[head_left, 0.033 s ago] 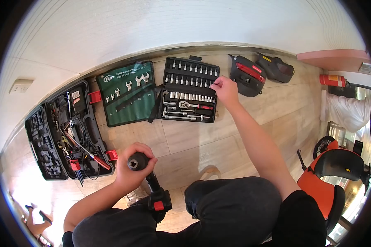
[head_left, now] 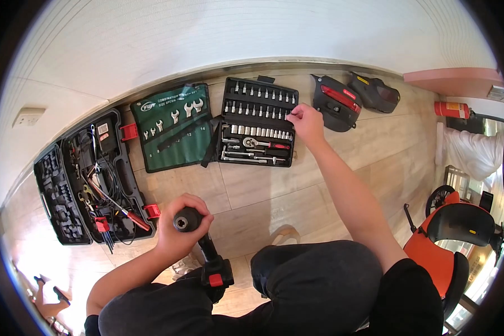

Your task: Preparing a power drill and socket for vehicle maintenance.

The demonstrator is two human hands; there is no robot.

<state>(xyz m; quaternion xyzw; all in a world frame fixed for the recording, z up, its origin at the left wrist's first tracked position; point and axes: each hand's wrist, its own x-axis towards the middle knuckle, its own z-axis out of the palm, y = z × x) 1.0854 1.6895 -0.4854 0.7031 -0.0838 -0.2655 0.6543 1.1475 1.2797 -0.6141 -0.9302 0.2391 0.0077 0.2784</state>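
My left hand (head_left: pixel 179 223) is wrapped round the head of a black cordless drill (head_left: pixel 209 249). Its empty-looking round chuck faces up toward me, and the battery end with a red button rests by my left thigh. At the right side of an open black socket set (head_left: pixel 260 123), my right hand (head_left: pixel 308 121) pinches thumb and fingers together at the end of the second row of bits. Whatever sits between those fingertips is mostly hidden. Rows of silver bits fill the lid; below lie sockets (head_left: pixel 260 132), a red-and-black ratchet (head_left: pixel 269 144) and extension bars.
Left of the set lies a green wrench roll (head_left: pixel 176 148), then an open black toolbox (head_left: pixel 126 179) with cables and tools. Two black vehicle parts (head_left: pixel 336 103), one with a red lens, lie near the wall. A fire extinguisher (head_left: pixel 451 110) and orange scooter (head_left: pixel 428 257) stand right.
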